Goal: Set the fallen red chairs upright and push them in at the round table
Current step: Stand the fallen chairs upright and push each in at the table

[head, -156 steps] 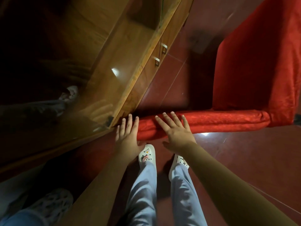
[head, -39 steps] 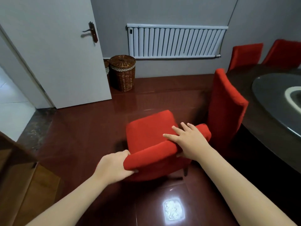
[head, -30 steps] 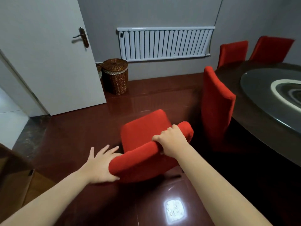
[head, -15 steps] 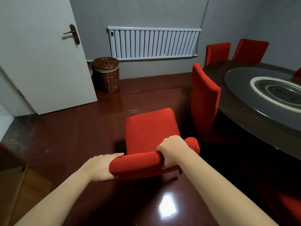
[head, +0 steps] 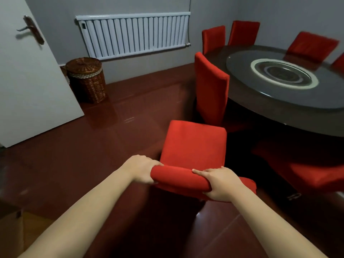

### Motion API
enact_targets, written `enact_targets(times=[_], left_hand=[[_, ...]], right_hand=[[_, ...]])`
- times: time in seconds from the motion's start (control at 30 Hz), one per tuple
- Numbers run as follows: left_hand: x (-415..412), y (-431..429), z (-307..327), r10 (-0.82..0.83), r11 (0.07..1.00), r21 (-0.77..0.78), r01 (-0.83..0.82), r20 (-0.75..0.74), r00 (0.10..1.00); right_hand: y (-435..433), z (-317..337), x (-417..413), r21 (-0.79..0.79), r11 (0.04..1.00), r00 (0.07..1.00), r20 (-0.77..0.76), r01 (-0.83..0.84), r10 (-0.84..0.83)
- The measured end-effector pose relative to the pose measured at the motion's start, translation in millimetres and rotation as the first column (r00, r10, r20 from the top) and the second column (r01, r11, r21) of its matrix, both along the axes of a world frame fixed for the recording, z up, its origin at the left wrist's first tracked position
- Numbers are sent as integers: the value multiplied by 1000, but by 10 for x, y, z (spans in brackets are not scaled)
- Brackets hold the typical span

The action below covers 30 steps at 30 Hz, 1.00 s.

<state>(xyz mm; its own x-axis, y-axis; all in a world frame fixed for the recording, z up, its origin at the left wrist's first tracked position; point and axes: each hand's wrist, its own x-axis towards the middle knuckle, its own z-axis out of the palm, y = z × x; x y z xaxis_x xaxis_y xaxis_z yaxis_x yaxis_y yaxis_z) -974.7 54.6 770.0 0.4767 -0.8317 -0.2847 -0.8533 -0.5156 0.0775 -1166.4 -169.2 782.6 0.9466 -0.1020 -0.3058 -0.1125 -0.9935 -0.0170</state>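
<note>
A red upholstered chair stands upright on the dark red floor, its seat facing away from me. My left hand grips the left end of its padded top rail, and my right hand grips the right end. The round dark table with a glass turntable lies ahead to the right. Another red chair is tucked in at the table's near left edge. A further red chair shows low at the right, under the table's shadow; its pose is unclear.
Several more red chairs ring the table's far side. A wicker basket stands by the white radiator. A white door is at the left, and a wooden cabinet corner sits at the lower left.
The chair rose from lying on the floor by the cabinet to upright. Over the last second it swung to the right toward the table, with both hands closing round its top rail.
</note>
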Motion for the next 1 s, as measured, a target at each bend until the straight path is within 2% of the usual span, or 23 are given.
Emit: enact_targets(times=[0.2, 0.4, 0.5, 0.67, 0.8, 1.0], left_hand=[[-15, -224, 59, -191, 981, 44, 190, 29, 981], [57, -226, 38, -244, 966, 94, 242, 19, 970], [57, -326, 48, -297, 951, 112, 286, 94, 950], [-29, -429, -10, -201, 973, 167, 159, 278, 939], [-124, -509, -16, -70, 996, 71, 49, 329, 942], [-310, -815, 85, -114, 993, 78, 92, 355, 928]], right_hand=[[192, -153, -434, 35, 986, 985, 65, 160, -162], [335, -204, -483, 73, 962, 956, 118, 263, -270], [303, -206, -486, 67, 946, 936, 142, 316, -323], [180, -189, -401, 43, 941, 926, 167, 335, -338], [98, -188, -383, 58, 933, 913, 195, 355, -359], [-40, -201, -653, 70, 896, 868, 226, 439, -443]])
